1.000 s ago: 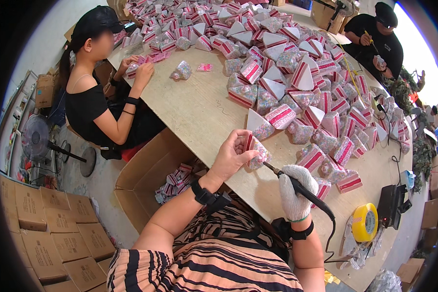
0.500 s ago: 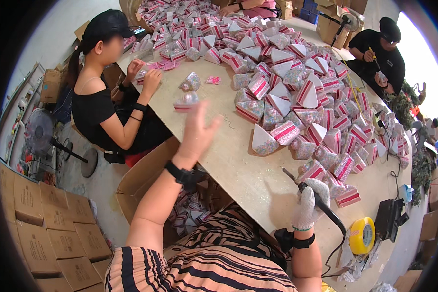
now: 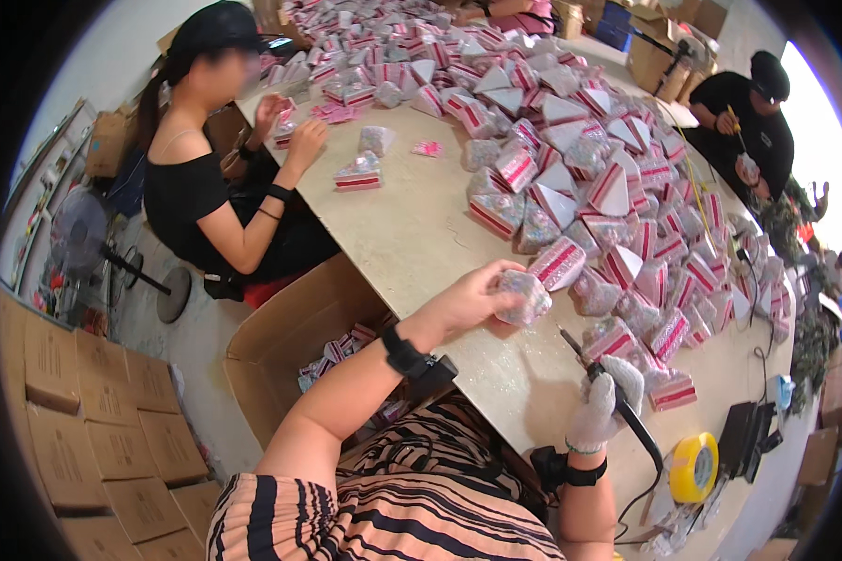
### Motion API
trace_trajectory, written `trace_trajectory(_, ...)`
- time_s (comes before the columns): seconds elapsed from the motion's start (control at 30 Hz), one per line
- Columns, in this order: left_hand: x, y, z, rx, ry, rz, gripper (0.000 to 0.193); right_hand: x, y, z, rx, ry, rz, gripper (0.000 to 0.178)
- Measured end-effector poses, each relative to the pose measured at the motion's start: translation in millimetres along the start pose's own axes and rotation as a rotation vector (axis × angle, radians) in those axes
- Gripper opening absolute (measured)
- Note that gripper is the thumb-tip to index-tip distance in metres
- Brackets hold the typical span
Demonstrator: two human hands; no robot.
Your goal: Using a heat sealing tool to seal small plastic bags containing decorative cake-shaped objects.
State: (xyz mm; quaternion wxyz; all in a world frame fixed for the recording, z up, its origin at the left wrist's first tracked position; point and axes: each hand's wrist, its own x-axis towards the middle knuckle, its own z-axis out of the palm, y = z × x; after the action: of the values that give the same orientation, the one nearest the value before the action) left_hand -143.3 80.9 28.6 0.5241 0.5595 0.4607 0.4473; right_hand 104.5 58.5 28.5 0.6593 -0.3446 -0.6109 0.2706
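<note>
My left hand (image 3: 466,301) is closed on a glittery cake-slice-shaped ornament (image 3: 526,301), pinched in the fingers over the table at the near edge of the pile. In a white knitted glove, my right hand (image 3: 601,411) grips a soldering-iron-like tool (image 3: 574,346) with a thin metal tip and a black cord. Its tip points up and left, just below the held ornament and apart from it. Beside the hands lies a big pile of wedge ornaments (image 3: 515,168), white and glittery with red-pink bands. Two more wedges, one of them a banded slice (image 3: 358,176), stand apart on the left.
A yellow tape roll (image 3: 694,467) and a black box (image 3: 747,439) lie at right on the table (image 3: 412,243). An open carton (image 3: 281,323) with wedges stands below its left edge. A co-worker (image 3: 196,159) sits at left, another (image 3: 748,122) works at far right.
My left hand has come from beside the separate wedges at left to the pile's near edge and now holds an ornament. The banded slice now sits at left, uncovered. My right hand has barely moved.
</note>
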Motion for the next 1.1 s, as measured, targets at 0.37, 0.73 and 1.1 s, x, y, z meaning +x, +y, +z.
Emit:
trace_trajectory(0.37,-16.3,-13.7,21.6,-0.234,0.168,-0.173,0.047,0.8,-13.5,3.2,-0.032,-0.208,0.100,0.013)
trace_trajectory(0.73,-22.7,-9.5,33.8,-0.234,0.201,0.013,0.043,4.6,-21.0,4.5,-0.057,-0.196,0.087,0.017)
trace_trajectory(1.1,-24.3,-8.0,35.4,-0.196,0.221,-0.017,0.044,7.3,-23.5,5.1,-0.099,-0.222,0.035,0.016)
